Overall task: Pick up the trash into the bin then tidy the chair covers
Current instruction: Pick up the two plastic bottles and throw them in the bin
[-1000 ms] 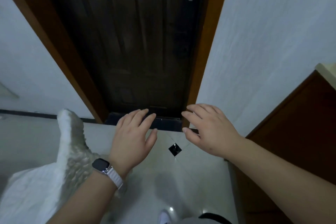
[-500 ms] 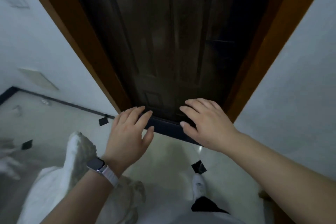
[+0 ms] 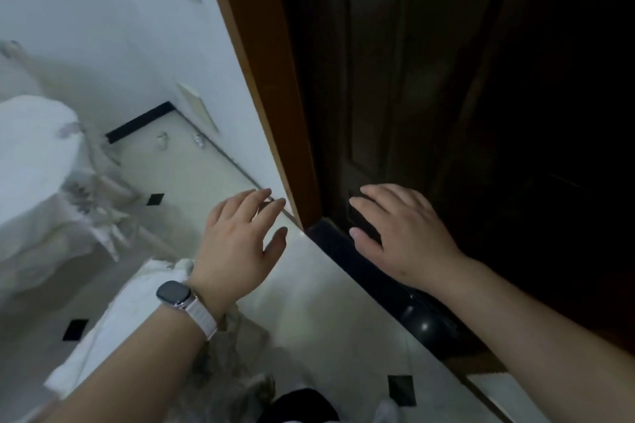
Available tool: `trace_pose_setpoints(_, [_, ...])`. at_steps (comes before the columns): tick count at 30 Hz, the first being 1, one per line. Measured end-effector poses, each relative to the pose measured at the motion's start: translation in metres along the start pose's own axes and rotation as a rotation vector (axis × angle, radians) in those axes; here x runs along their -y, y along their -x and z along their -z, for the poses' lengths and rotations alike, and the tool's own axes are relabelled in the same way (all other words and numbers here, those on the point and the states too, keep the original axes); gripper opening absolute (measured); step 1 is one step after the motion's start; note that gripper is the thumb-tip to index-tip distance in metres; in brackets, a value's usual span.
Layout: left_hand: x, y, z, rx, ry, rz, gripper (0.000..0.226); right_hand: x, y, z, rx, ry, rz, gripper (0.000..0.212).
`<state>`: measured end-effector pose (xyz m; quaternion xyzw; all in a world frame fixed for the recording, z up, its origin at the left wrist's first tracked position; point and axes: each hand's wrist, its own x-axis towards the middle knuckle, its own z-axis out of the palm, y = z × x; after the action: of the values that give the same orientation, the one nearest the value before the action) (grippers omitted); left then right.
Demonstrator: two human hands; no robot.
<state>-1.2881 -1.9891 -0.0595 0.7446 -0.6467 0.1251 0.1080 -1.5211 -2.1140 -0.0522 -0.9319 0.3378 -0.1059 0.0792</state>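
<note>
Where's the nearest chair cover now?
Head view, lower left: the nearest chair cover sits under the wrist of the left hand, with another covered chair farther left near the wall.

Dark wooden door point(image 3: 446, 79) in a brown frame point(image 3: 271, 79); white wall point(image 3: 103, 10); pale floor point(image 3: 326, 302) with black diamond insets point(image 3: 154, 198).

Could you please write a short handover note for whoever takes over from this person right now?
Left hand: open, empty, over the tiled floor.
Right hand: open, empty, in front of the dark door.
Two small bits, likely trash, lie by the wall; no bin in view.
A rumpled white chair cover sits at left; a second cover is below the left wrist.
Done: nothing evident. Left: bin the trash, tidy both covers.
</note>
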Motion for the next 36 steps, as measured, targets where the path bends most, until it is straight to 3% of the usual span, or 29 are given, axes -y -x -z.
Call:
trace_pose_setpoints(10, [0.113, -0.053, -0.060, -0.089, 0.039, 0.150, 0.039, 0.023, -0.158, -0.042, 0.101, 0.022, 0.149, 0.055])
trace_pose_setpoints(15, [0.186, -0.101, -0.088, -0.095, 0.059, 0.211, 0.042, 0.043, -0.252, -0.045, 0.176, 0.095, 0.177, 0.068])
trace_pose_setpoints(24, [0.295, -0.130, -0.083, -0.168, 0.015, 0.361, 0.044, 0.106, -0.388, -0.066, 0.081, 0.092, 0.380, 0.056])
trace_pose_setpoints(30, [0.353, -0.121, -0.092, -0.108, -0.045, 0.510, 0.044, 0.135, -0.462, -0.098, 0.026, 0.057, 0.547, 0.050])
trace_pose_setpoints(36, [0.390, -0.143, -0.106, -0.120, -0.065, 0.633, 0.043, 0.145, -0.542, -0.126, 0.062, 0.058, 0.660, 0.052])
